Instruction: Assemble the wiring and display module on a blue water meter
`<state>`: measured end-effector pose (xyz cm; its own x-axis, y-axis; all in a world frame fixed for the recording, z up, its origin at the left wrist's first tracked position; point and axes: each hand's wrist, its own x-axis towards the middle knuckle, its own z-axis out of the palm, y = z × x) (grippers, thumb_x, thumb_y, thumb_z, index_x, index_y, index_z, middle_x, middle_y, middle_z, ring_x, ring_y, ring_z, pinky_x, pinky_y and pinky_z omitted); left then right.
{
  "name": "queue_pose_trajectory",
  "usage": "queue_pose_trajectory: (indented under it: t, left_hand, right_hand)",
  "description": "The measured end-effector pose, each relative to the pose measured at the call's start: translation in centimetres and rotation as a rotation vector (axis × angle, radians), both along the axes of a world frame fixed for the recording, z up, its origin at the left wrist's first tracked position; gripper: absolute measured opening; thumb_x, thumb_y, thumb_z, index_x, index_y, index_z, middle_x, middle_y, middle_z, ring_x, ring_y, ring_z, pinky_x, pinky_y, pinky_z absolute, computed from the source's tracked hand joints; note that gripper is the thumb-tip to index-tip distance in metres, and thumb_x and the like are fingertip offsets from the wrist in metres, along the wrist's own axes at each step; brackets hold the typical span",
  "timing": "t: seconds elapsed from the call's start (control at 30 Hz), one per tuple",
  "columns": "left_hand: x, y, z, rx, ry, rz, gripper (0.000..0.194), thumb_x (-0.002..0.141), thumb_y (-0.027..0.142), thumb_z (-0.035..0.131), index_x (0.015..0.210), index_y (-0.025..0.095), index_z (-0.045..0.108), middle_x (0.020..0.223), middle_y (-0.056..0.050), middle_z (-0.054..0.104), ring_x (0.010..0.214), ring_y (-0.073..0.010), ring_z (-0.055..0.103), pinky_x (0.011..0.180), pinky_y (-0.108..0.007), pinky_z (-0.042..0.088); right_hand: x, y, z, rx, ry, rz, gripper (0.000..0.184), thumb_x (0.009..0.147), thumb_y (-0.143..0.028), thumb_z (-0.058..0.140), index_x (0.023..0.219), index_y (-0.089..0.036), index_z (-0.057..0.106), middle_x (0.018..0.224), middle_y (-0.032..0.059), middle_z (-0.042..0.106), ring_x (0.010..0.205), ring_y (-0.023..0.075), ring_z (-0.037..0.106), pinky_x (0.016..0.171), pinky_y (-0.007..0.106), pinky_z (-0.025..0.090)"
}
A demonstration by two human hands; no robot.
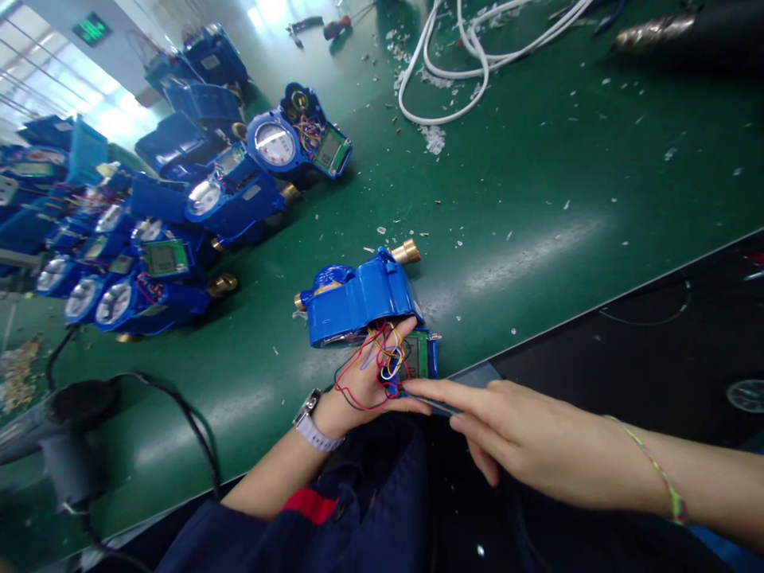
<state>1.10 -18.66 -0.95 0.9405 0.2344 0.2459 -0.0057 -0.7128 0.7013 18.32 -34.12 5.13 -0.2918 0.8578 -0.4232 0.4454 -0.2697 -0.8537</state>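
A blue water meter (361, 298) with brass pipe ends lies on its side at the table's near edge. Its display board (416, 354), green with a grey screen, faces up in a blue frame. My left hand (352, 390), wearing a watch, grips that board between thumb and forefinger. Thin red, black, yellow and white wires (391, 362) spill over its palm. From the right, my right hand (507, 422) pinches a slim grey metal tool (438, 405), apparently tweezers. Its forefinger reaches the wires at the board's lower left corner. The tool's tip is hidden among them.
Several open blue meters (161, 263) crowd the left, with another meter (274, 143) farther back. A white cable (442, 119), a red-handled screwdriver (337, 28) and a dark tool with a metal nozzle (656, 36) lie at the far side. A corded grey tool (72, 446) sits lower left.
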Motion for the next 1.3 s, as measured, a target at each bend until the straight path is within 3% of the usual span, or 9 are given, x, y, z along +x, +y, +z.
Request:
queue_pose_trajectory:
  t: [0.13, 0.3, 0.5, 0.63, 0.8, 0.9, 0.97, 1.13, 1.3]
  left_hand:
    - [0.1, 0.2, 0.0, -0.003, -0.001, -0.019, 0.105, 0.071, 0.057, 0.073, 0.153, 0.025, 0.016, 0.141, -0.018, 0.050, 0.129, -0.0345, 0.052, 0.106, -0.049, 0.045]
    - [-0.1, 0.6, 0.8, -0.033, 0.041, -0.093, 0.098, 0.080, 0.049, 0.069, 0.154, 0.020, 0.010, 0.149, -0.020, 0.041, 0.136, -0.0340, 0.044, 0.111, -0.047, 0.040]
    - [-0.7, 0.9, 0.9, -0.132, 0.067, -0.140, 0.088, 0.085, 0.034, 0.059, 0.154, 0.020, 0.008, 0.155, -0.014, 0.033, 0.139, -0.0332, 0.039, 0.116, -0.045, 0.034]
    - [-0.7, 1.1, 0.9, -0.143, 0.078, -0.159, 0.087, 0.085, 0.034, 0.061, 0.154, 0.021, 0.009, 0.155, -0.016, 0.033, 0.140, -0.0330, 0.037, 0.116, -0.047, 0.034]
    - [-0.6, 1.4, 1.2, -0.168, 0.110, -0.201, 0.092, 0.082, 0.042, 0.069, 0.153, 0.021, 0.015, 0.150, -0.019, 0.040, 0.138, -0.0342, 0.041, 0.113, -0.048, 0.036]
    - [-0.8, 1.5, 0.9, -0.188, 0.101, -0.213, 0.096, 0.078, 0.047, 0.073, 0.152, 0.022, 0.019, 0.146, -0.019, 0.044, 0.135, -0.0343, 0.045, 0.112, -0.048, 0.037]
    - [-1.0, 1.4, 0.6, -0.174, 0.083, -0.204, 0.097, 0.076, 0.050, 0.073, 0.152, 0.022, 0.018, 0.146, -0.019, 0.045, 0.135, -0.0342, 0.045, 0.112, -0.048, 0.037]
    - [-1.3, 0.8, 0.3, -0.180, 0.073, -0.142, 0.098, 0.075, 0.052, 0.073, 0.153, 0.024, 0.018, 0.144, -0.018, 0.048, 0.133, -0.0339, 0.048, 0.111, -0.048, 0.040]
    - [-1.3, 0.1, 0.2, -0.193, 0.059, -0.060, 0.094, 0.073, 0.052, 0.075, 0.150, 0.024, 0.028, 0.141, -0.017, 0.051, 0.132, -0.0344, 0.049, 0.111, -0.048, 0.040]
  right_hand:
    - [-0.2, -0.1, 0.0, 0.022, -0.075, -0.033, 0.041, 0.095, -0.013, 0.039, 0.132, -0.027, 0.049, 0.061, -0.0055, 0.064, 0.058, 0.0165, 0.060, 0.060, 0.027, 0.037]
    - [-0.3, -0.2, -0.4, -0.072, 0.179, -0.128, 0.040, 0.096, -0.015, 0.036, 0.134, -0.023, 0.047, 0.062, -0.0041, 0.064, 0.059, 0.0128, 0.060, 0.063, 0.024, 0.042]
    - [-2.2, -0.9, -1.4, -0.351, 0.559, -0.362, 0.045, 0.099, -0.027, 0.032, 0.143, -0.020, 0.035, 0.068, -0.0024, 0.061, 0.035, 0.0064, 0.035, 0.033, 0.016, 0.026]
    - [-2.8, -1.4, -2.1, -0.226, 0.522, -0.395, 0.055, 0.098, -0.025, 0.033, 0.152, -0.018, 0.024, 0.060, -0.0049, 0.056, 0.035, 0.0064, 0.036, 0.038, 0.017, 0.030]
    - [-0.2, -0.3, -1.4, -0.080, 0.326, -0.074, 0.056, 0.098, -0.018, 0.031, 0.154, -0.020, 0.023, 0.053, -0.0049, 0.058, 0.048, 0.0113, 0.054, 0.057, 0.022, 0.043]
    - [1.6, 0.9, -0.6, 0.020, 0.176, 0.114, 0.057, 0.096, -0.016, 0.035, 0.152, -0.025, 0.028, 0.055, -0.0041, 0.060, 0.056, 0.0148, 0.059, 0.061, 0.025, 0.043]
    - [2.0, 1.3, -0.3, 0.101, 0.068, 0.165, 0.057, 0.095, -0.016, 0.039, 0.150, -0.029, 0.033, 0.057, -0.0035, 0.062, 0.058, 0.0167, 0.059, 0.060, 0.026, 0.040]
    - [0.3, -0.1, -1.1, 0.186, -0.035, 0.032, 0.057, 0.092, -0.014, 0.040, 0.147, -0.030, 0.040, 0.064, -0.0010, 0.064, 0.056, 0.0163, 0.056, 0.059, 0.027, 0.039]
    - [-2.3, -2.2, -2.4, 0.088, 0.182, -0.164, 0.052, 0.099, -0.020, 0.030, 0.151, -0.026, 0.032, 0.063, -0.0032, 0.064, 0.057, 0.0131, 0.058, 0.063, 0.025, 0.045]
